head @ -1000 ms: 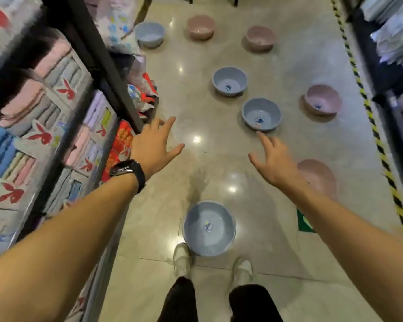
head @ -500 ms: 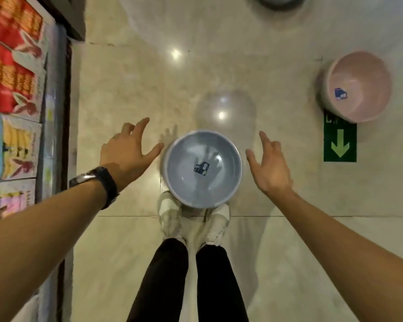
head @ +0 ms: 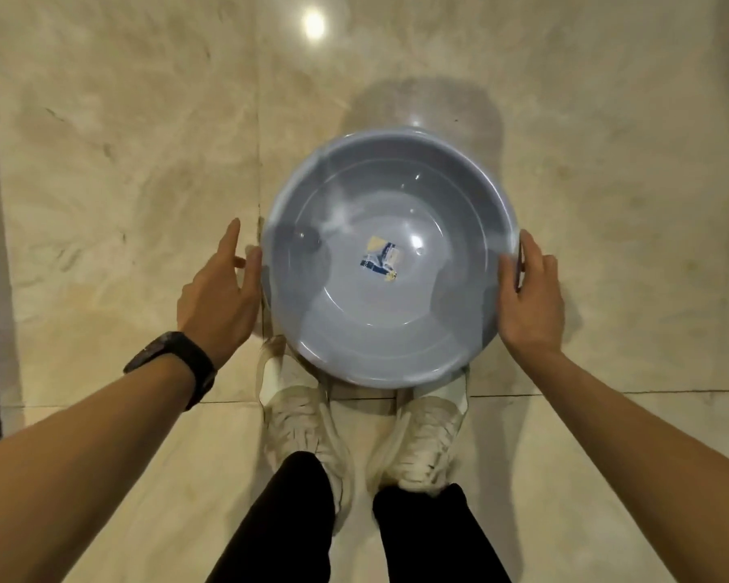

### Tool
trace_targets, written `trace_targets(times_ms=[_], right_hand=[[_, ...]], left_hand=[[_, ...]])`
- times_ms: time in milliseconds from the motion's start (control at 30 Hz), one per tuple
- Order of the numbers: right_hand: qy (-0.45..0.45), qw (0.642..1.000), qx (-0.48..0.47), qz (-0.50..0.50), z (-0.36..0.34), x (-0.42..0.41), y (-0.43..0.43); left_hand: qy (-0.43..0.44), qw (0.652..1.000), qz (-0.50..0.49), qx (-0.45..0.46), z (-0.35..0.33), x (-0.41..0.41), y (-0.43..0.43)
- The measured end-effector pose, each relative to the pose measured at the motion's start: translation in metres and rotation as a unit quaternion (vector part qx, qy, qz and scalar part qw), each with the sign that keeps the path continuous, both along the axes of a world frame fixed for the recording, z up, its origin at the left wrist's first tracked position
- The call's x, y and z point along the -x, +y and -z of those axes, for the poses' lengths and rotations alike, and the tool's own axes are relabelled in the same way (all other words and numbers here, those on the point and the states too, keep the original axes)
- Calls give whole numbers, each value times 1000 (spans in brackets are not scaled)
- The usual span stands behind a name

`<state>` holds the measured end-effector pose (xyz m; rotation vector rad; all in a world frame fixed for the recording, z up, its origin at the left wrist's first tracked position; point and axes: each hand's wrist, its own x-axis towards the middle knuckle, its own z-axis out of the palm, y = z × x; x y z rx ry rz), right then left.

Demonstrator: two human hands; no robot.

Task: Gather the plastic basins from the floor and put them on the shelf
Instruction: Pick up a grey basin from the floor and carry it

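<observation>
Left hand (head: 219,288) is spread and relaxed, fingers straight, thumb just at the rim of the blue-grey plastic basin (head: 333,330), holding nothing. Right hand (head: 529,296) lies flat against the opposite rim, thumb over the edge; whether it actually grips, I cannot tell. The basin is round, smooth and glossy, with a small paper sticker (head: 380,258) at its centre. It lies between both hands, its near rim overlapping the toes of white mesh sneakers (head: 304,422). There's a black wristwatch (head: 177,361) on the left wrist and polished beige marble floor (head: 123,162) all around.
</observation>
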<state>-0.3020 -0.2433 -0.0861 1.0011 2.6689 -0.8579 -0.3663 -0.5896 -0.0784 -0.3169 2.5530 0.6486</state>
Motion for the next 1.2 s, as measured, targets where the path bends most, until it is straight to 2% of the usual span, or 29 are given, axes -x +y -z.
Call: trace_targets(times_ms=[133, 267, 367, 500, 633, 700, 867, 1067, 1200], right_hand=[[41, 997, 62, 34, 16, -8, -2], [81, 993, 75, 42, 12, -3, -4], [118, 989, 70, 62, -11, 11, -1], [145, 981, 90, 88, -74, 31, 10], [180, 970, 113, 117, -175, 66, 34], [227, 959, 120, 121, -240, 85, 51], [288, 932, 134, 174, -416, 122, 99], [346, 899, 146, 226, -634, 136, 139], [377, 880, 125, 260, -741, 139, 169]], left_hand=[[-2, 996, 1, -88, 17, -10, 8], [28, 991, -12, -131, 13, -8, 19], [62, 986, -14, -154, -10, 2, 25], [88, 976, -32, -198, -76, 33, 41], [140, 968, -34, -207, -177, 79, 72], [164, 961, -16, -220, -240, 104, 91], [189, 942, -6, -277, -414, 156, 144], [217, 931, 37, -290, -624, 205, 207], [223, 916, 42, -331, -730, 226, 246]])
